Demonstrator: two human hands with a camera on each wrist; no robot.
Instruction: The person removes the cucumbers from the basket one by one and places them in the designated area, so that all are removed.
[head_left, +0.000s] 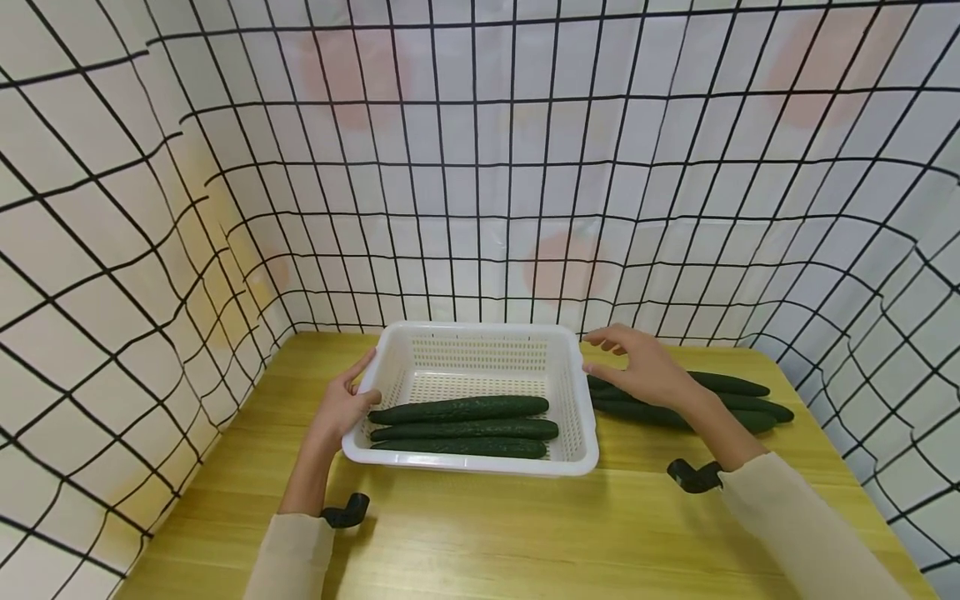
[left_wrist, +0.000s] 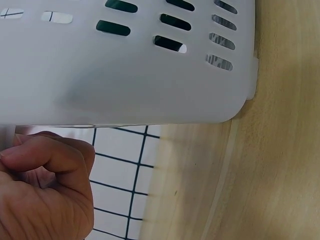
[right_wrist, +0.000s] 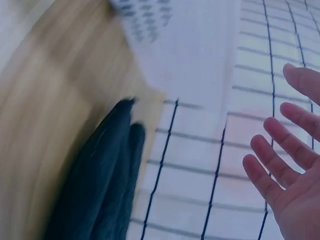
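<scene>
A white plastic basket with slotted walls sits on the table. Three dark green cucumbers lie side by side along its near half. My left hand grips the basket's left rim, thumb on top; in the left wrist view its curled fingers are beside the basket wall. My right hand is by the basket's right rim, holding nothing, and the right wrist view shows its fingers spread. Beneath the right forearm lie several more cucumbers, partly hidden.
The wooden table extends in front of the basket and to both sides. A white sheet with a black grid rises behind the table and along both sides. Each wrist carries a black strap mount.
</scene>
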